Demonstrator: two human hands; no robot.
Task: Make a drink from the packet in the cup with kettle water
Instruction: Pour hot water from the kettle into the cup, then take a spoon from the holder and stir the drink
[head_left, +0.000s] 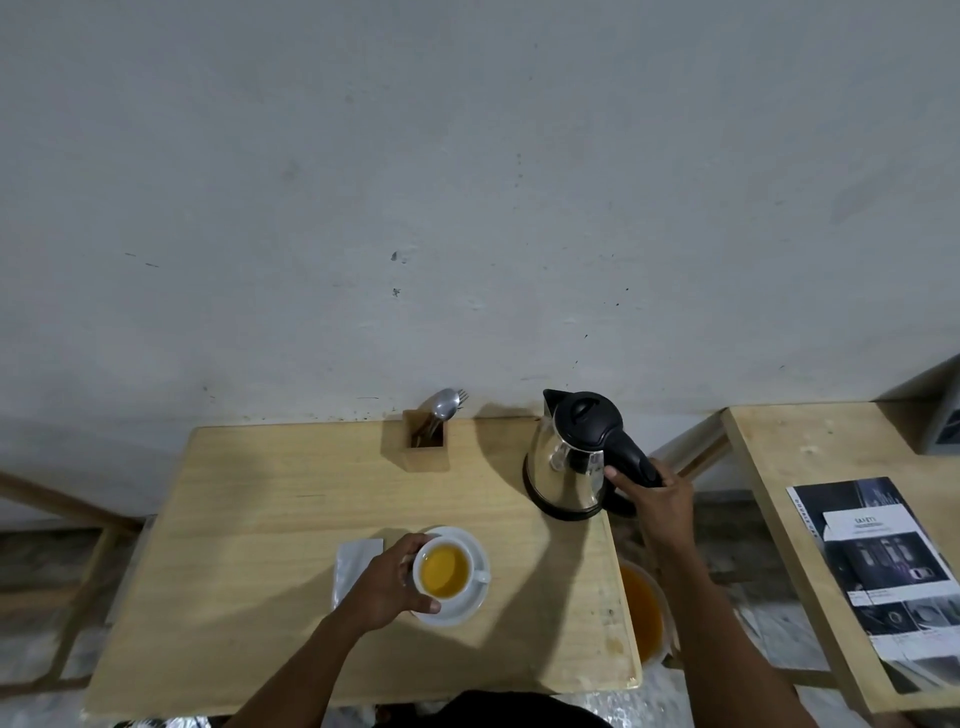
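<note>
A white cup (445, 570) holding yellow-orange liquid stands on a white saucer (470, 603) near the front of the wooden table (260, 519). My left hand (387, 579) is wrapped around the cup's left side. A silver packet (353, 564) lies flat just left of the saucer, partly under my left hand. At the table's back right stands a steel kettle (569, 467) with a black lid and handle. My right hand (657, 501) grips that handle, and the kettle rests upright on the table.
A wooden holder (426, 441) with a spoon and fork stands at the back against the wall. A bucket of orange liquid (644, 613) sits on the floor right of the table. A second table (810, 467) with a printed leaflet (883, 561) is at right.
</note>
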